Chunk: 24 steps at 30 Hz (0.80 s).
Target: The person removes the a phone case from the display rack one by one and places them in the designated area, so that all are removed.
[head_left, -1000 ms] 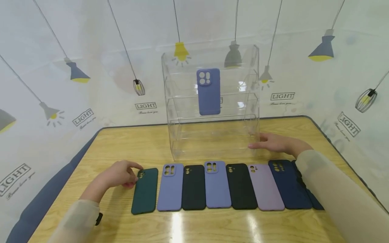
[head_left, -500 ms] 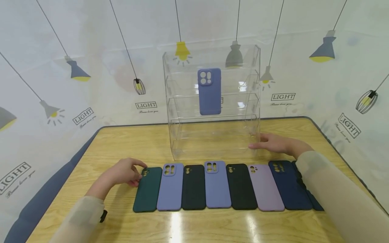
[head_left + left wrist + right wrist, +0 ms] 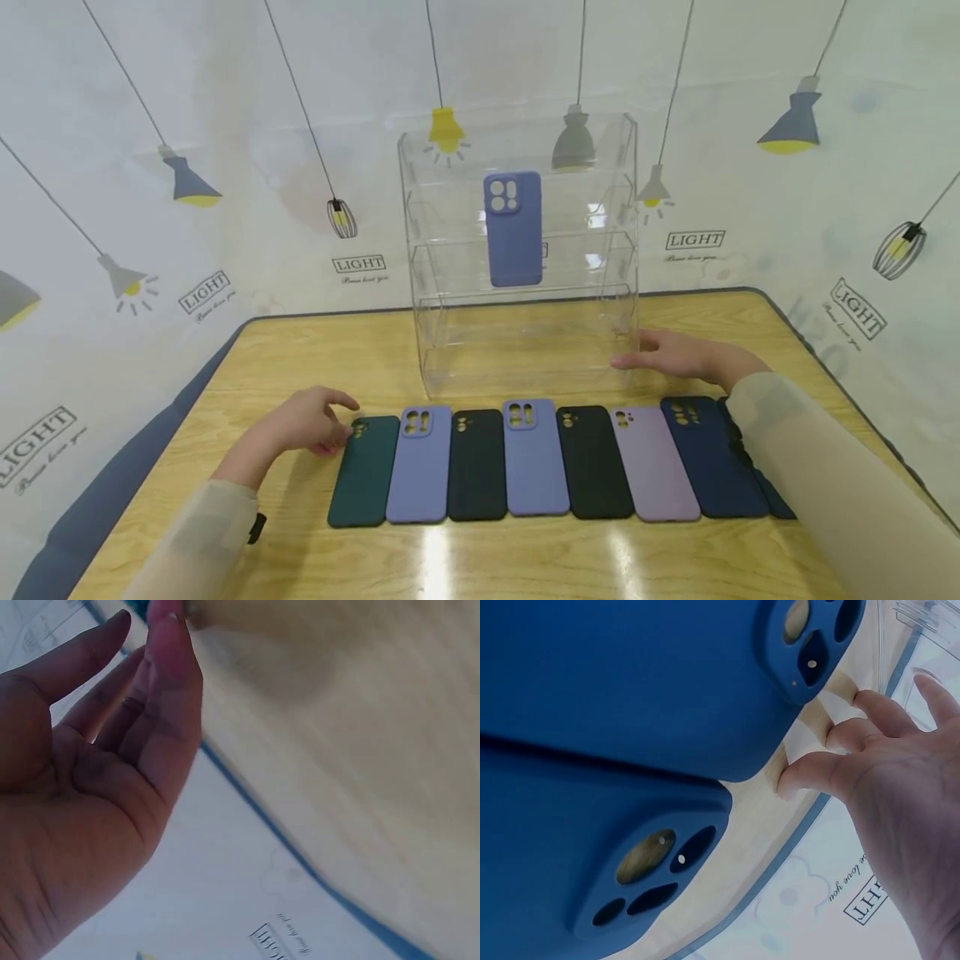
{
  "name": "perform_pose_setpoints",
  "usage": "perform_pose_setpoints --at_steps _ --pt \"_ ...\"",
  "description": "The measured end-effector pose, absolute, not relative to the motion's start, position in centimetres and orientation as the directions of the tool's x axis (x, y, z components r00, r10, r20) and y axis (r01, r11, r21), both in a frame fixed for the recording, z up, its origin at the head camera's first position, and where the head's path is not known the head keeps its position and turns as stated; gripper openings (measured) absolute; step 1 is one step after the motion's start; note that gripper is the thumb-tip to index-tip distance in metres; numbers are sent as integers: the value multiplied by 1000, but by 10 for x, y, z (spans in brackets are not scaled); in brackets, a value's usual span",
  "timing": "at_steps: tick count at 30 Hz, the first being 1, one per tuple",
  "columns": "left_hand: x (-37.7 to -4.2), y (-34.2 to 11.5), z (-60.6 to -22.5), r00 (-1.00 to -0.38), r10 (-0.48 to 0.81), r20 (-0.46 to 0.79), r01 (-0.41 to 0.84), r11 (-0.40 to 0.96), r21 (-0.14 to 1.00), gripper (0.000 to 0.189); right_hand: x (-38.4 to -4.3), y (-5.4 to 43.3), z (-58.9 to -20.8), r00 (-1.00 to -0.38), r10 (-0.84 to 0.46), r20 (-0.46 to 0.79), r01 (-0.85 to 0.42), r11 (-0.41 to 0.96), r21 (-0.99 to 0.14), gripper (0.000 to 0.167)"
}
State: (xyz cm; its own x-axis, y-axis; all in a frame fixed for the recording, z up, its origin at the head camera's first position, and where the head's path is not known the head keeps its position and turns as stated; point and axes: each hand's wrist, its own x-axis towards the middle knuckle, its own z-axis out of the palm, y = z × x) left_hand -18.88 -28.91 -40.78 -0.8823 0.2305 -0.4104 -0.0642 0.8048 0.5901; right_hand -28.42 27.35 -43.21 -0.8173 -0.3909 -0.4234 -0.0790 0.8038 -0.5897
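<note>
A dark green phone case point(image 3: 365, 471) lies flat at the left end of a row of phone cases. Beside its upper left corner is my left hand point(image 3: 306, 423), fingers loosely bent, index finger raised off the case. Whether the lower fingers still touch its edge I cannot tell. At the lower right side of a clear acrylic display stand point(image 3: 525, 342), my right hand point(image 3: 682, 354) rests with fingers spread, fingertips on the table in the right wrist view. One periwinkle phone case point(image 3: 514, 233) stands upright on the stand, camera holes at top.
Rightward from the green case lie a periwinkle case point(image 3: 420, 467), a black case point(image 3: 478, 467), another periwinkle case point(image 3: 536, 462), a black case point(image 3: 596, 467), a lilac case point(image 3: 657, 467) and navy cases point(image 3: 712, 467), partly under my right sleeve. A lamp-print backdrop point(image 3: 247, 167) surrounds the wooden table point(image 3: 322, 342).
The green case has slid right, up against the neighbouring periwinkle case, with my left hand following. Since then the left index finger has lifted off it. My right hand stays put.
</note>
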Motion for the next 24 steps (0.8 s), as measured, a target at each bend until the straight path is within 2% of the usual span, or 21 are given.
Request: perform_pose_setpoints --at_steps 6,14,18,24 --pt "-208 -274 -356 -919 292 -264 91 810 580 51 -284 274 -431 -817 -389 -426 -79 807 -586 111" --pt "-239 -208 -269 -953 302 21 262 789 556 51 -284 273 -429 -810 -387 -441 -74 813 -577 112" --pt "-259 -172 -248 -942 303 146 331 753 569 60 -285 273 -429 -811 -386 -440 -76 815 -575 111" --pt "-286 -127 -241 -922 314 227 386 701 599 80 -285 273 -430 -809 -385 -444 -65 809 -584 111"
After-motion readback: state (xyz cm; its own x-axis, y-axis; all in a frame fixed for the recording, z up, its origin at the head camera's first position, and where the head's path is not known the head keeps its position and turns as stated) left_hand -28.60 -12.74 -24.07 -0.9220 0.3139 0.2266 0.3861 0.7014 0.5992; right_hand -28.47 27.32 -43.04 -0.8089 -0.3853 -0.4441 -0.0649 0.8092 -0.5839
